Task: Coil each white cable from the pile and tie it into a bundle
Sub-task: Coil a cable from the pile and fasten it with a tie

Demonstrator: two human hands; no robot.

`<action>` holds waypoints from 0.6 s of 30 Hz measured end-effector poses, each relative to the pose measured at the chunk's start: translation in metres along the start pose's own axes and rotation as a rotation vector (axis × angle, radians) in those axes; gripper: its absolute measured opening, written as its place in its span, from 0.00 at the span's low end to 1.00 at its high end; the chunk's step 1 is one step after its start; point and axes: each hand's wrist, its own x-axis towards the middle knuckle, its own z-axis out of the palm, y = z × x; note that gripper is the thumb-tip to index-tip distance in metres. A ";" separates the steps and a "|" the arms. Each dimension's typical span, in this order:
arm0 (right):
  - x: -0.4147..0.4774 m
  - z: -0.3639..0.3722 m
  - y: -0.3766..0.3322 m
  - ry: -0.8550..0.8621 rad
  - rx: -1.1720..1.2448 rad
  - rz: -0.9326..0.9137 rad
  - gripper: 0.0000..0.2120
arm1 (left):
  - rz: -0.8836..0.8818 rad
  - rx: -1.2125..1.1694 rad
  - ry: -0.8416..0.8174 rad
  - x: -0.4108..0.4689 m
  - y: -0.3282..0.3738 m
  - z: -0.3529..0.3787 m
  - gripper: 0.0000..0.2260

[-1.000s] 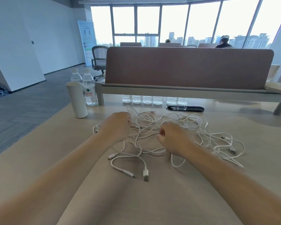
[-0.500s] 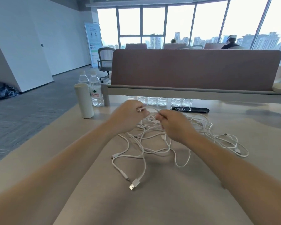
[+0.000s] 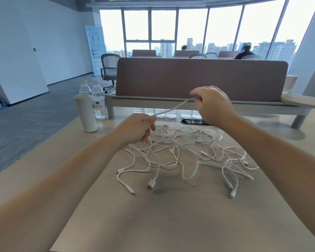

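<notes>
As both forearms reach in from the lower corners, the pale bench [image 3: 153, 224] spreads between them. Nearest on it lie loose cable ends. A USB plug [image 3: 151, 184] sits at the six o'clock edge of the pile of white cables [image 3: 189, 151], a thinner connector tip [image 3: 133, 193] lies just beside it toward seven o'clock, and a second plug [image 3: 232, 194] lies at about four o'clock. The pile itself is a loose, uncoiled tangle spread flat across the middle of the bench.

At its ten o'clock edge the left hand [image 3: 138, 130] is curled into a fist round a cable strand [image 3: 171, 110], with more cable trailing from under the fist into the tangle. The strand runs taut toward two o'clock to the right hand [image 3: 213, 106], raised above the far side of the pile, whose thumb and fingers pinch the strand's upper end.

Past the pile at twelve o'clock, a dark oval port [image 3: 191, 121] is set in the bench. At ten o'clock a white cylinder [image 3: 85, 113] stands upright, with two water bottles [image 3: 98, 104] just behind it. A brown divider panel [image 3: 198, 79] crosses the far edge of the bench, and a row of small bottles [image 3: 164, 112] shows under it.

Beyond, a mesh office chair [image 3: 108, 70] and a standing banner [image 3: 95, 46] sit at eleven o'clock, and a seated person [image 3: 244, 51] at one o'clock, before tall windows [image 3: 189, 28].
</notes>
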 end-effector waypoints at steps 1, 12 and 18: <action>0.001 -0.006 0.007 -0.016 0.003 0.078 0.16 | 0.004 -0.025 0.031 0.000 0.007 0.000 0.18; -0.040 -0.060 0.070 -0.031 0.025 0.272 0.11 | -0.058 -0.250 0.053 0.004 0.036 0.006 0.05; -0.039 -0.117 0.039 0.138 -0.028 0.125 0.12 | -0.083 -0.190 0.005 -0.010 0.059 0.019 0.07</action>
